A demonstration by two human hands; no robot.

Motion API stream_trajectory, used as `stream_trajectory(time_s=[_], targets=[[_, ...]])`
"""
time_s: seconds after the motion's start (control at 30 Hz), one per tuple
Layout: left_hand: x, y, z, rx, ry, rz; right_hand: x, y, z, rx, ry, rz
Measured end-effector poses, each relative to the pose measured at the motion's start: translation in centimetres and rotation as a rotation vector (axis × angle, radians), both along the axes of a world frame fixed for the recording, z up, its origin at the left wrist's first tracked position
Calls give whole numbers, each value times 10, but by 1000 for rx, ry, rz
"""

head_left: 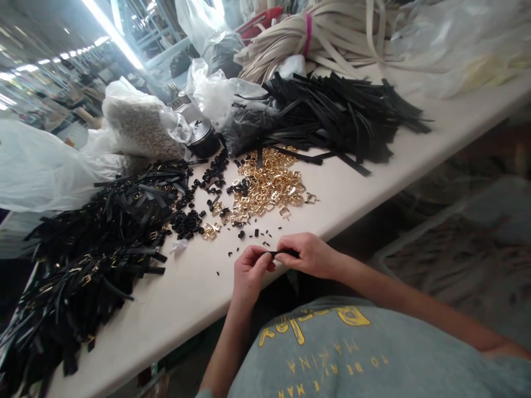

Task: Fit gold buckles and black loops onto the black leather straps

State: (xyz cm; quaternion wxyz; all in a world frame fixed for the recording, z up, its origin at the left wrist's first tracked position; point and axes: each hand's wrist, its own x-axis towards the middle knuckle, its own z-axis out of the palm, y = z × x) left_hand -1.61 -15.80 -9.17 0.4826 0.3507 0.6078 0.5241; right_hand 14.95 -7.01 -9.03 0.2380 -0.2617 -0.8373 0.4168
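My left hand (250, 272) and my right hand (309, 254) meet at the table's near edge, both pinched on one short black strap (281, 254) held between them. Just beyond my hands lies a heap of gold buckles (267, 188) with small black loops (188, 221) scattered to its left. A large pile of black straps with buckles (83, 260) spreads at my left. Another pile of plain black straps (332, 116) lies farther back.
The pale table (194, 287) runs diagonally. Clear plastic bags (141, 127) and a bundle of cream straps (307, 38) stand at the back. A round black tin (204, 138) sits by the bags. Floor and a crate lie to the right.
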Motion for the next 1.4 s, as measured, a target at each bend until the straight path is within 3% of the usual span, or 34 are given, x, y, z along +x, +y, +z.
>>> stream_trajectory(time_s=[0.17, 0.33, 0.53, 0.73, 0.9, 1.03, 1.17, 1.4], targets=[[4, 8, 6, 5, 24, -15, 12, 4, 2, -52, -27, 27], [3, 20, 7, 69, 27, 12, 16, 8, 3, -119, 82, -26], [12, 30, 8, 59, 55, -44, 19, 9, 2, -208, 154, -38], [15, 50, 9, 63, 116, -152, 30, 11, -4, -136, 195, -184], [2, 97, 6, 85, 488, -225, 43, 27, -12, -241, 323, -414], [2, 128, 8, 26, 857, -364, 49, 37, -19, -361, 383, -429], [8, 137, 14, 72, 1120, -483, 50, 39, -19, -371, 371, -411], [14, 135, 22, 35, 1173, -540, 51, 41, -16, -377, 355, -392]])
